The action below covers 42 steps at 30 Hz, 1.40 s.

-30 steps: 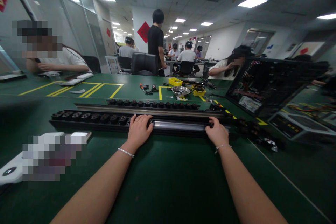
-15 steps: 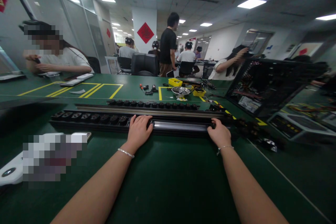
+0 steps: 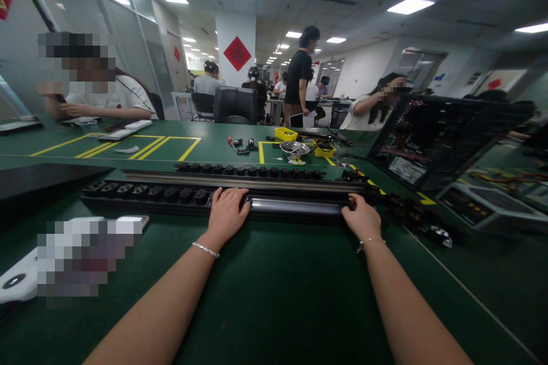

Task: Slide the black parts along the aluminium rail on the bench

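A long black power strip (image 3: 166, 199) lies crosswise on the green table, with several round socket modules along its left part. A bare, shiny channel stretch (image 3: 295, 205) runs between my hands. My left hand (image 3: 229, 206) rests over the strip's middle, its fingers curled across the top by the last visible socket and its thumb on the near side. At the right end of the channel, my right hand (image 3: 363, 218) is closed with bent fingers on the strip. A small dark part shows at its fingertips, too blurred to name. A metal rail (image 3: 257, 181) and a socket row (image 3: 244, 170) lie behind.
An open computer case (image 3: 436, 137) stands at the right beside a scale-like box (image 3: 483, 208). Beyond the rails are yellow trays (image 3: 286, 134) and a metal bowl (image 3: 294, 149). A phone (image 3: 132, 223) lies front left. Other people sit around the table.
My right hand has shifted slightly to the right along the strip. My left hand stays in place. In the background, a standing person has moved to the right.
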Tool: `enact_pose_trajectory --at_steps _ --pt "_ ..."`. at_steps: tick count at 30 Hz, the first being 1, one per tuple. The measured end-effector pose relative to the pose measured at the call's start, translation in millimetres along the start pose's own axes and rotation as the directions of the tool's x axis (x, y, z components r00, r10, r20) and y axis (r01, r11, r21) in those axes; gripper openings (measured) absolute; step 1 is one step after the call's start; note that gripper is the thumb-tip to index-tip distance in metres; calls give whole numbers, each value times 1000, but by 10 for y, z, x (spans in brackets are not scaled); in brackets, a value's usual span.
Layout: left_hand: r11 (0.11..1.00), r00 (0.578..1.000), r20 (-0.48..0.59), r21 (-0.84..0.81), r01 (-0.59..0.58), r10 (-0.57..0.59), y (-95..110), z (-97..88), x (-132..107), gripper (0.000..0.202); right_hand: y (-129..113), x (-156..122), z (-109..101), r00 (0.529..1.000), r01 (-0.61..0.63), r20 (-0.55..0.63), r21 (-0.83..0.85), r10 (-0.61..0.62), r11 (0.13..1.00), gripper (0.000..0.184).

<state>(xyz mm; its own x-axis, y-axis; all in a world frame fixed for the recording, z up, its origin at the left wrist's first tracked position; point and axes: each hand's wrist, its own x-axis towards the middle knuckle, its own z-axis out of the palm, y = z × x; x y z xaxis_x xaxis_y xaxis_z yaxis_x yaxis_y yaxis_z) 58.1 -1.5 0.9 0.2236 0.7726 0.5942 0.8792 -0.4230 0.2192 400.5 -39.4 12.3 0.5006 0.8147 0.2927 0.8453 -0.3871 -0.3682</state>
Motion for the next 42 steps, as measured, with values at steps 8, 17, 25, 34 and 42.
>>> enact_pose_trajectory --at_steps 8,17,25,34,42 --pt "1000 1000 0 18 -3 3 4 -2 -3 29 14 6 -26 999 -30 36 48 28 998 48" --pt "1000 1000 -9 13 -12 12 -5 16 -6 30 79 13 -43 1000 3 -2 -42 -3 999 43" --pt "1000 1000 -9 4 -15 15 -13 20 -9 29 110 38 -54 997 -68 29 -9 68 998 47" --pt "1000 1000 8 13 -6 6 -7 16 -1 30 143 64 -35 997 -72 34 -10 73 997 47" --pt "1000 1000 7 30 -5 5 0 5 -1 31 149 67 -32 997 -76 31 0 76 997 46"
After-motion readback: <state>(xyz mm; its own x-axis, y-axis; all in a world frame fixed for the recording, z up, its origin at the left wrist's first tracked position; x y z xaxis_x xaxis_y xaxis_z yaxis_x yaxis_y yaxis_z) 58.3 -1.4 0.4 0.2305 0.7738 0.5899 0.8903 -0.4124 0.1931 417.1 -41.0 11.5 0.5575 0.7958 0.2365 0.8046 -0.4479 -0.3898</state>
